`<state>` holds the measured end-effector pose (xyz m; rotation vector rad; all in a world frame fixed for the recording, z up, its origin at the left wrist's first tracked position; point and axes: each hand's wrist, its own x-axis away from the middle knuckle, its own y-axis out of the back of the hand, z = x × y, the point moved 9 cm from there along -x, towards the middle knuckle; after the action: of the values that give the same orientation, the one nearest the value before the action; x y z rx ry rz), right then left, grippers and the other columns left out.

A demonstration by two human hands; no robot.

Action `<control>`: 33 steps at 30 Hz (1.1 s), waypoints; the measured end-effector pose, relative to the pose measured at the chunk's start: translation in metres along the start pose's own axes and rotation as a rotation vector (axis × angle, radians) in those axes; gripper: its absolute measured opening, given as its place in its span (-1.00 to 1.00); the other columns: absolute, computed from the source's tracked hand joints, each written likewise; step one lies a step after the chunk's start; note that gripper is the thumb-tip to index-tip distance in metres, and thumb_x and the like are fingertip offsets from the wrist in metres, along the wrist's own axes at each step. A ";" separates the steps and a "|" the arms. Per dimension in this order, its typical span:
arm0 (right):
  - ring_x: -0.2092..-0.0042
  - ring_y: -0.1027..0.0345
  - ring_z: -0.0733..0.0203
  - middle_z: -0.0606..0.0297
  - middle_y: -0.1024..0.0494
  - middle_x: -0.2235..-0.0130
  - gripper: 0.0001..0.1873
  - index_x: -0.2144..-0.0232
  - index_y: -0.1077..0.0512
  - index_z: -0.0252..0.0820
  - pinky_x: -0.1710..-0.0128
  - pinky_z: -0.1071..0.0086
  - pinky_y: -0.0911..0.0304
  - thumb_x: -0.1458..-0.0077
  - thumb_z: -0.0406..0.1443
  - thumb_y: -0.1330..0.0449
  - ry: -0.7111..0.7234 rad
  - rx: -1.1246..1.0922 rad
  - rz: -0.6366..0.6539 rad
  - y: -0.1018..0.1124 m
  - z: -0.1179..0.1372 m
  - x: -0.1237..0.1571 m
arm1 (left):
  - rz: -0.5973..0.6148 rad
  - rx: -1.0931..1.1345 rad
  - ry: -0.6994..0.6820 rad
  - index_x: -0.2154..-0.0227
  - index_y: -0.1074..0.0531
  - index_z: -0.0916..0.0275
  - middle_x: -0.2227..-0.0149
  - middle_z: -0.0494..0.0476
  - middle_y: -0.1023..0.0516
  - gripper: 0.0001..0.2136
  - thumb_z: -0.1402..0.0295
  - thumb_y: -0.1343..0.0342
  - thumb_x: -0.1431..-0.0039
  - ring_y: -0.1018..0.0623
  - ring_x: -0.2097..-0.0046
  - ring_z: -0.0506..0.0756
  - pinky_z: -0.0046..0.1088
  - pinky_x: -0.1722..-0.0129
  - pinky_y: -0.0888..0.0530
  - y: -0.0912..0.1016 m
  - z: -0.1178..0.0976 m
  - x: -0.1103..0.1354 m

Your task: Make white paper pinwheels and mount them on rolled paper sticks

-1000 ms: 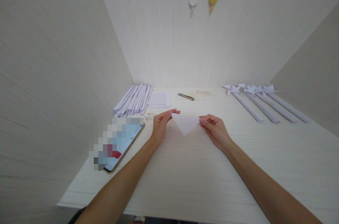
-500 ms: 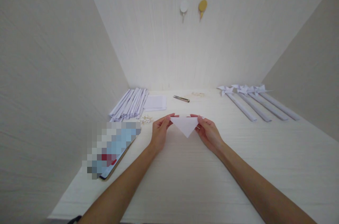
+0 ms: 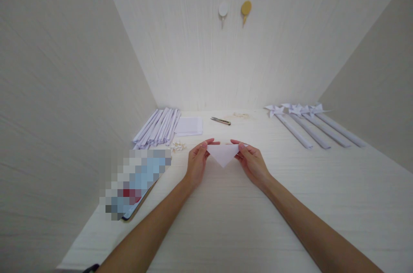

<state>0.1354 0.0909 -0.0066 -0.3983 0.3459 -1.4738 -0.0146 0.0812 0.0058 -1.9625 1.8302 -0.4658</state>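
A white sheet of paper [image 3: 223, 154], folded into a triangle, is held up between my two hands with its point toward me. My left hand [image 3: 196, 161] pinches the left corner between thumb and fingers. At the right corner, my right hand [image 3: 253, 162] grips the paper in the same way, thumb on the near side. The long folded edge runs level across the top. Some fingers of both hands are hidden behind the paper.
Rolled paper sticks [image 3: 159, 127] and a stack of paper squares [image 3: 189, 126] lie at the back left. Small pale pieces [image 3: 178, 147] and a phone [image 3: 140, 202] are nearer. Thread snips [image 3: 220, 121] lie at the back. Several paper pinwheels [image 3: 295, 131] lie at right.
The folded paper has shifted slightly to the left between my hands. Both hands keep their pinch, and the left one has moved a little to the right.
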 end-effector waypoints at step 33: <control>0.30 -0.35 0.26 0.26 -0.56 0.41 -0.73 0.45 -0.52 -0.13 0.20 0.32 -0.19 0.25 -0.11 -0.28 -0.023 -0.033 0.021 -0.002 -0.002 0.000 | 0.036 0.025 0.036 0.35 -0.49 0.34 0.32 0.23 -0.57 -0.75 0.29 -0.10 0.06 -0.51 0.26 0.09 -0.35 0.14 -0.33 0.003 0.002 -0.003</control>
<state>0.1329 0.0903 -0.0072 -0.4363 0.3550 -1.4432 -0.0163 0.0840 0.0029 -1.9135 1.8695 -0.5129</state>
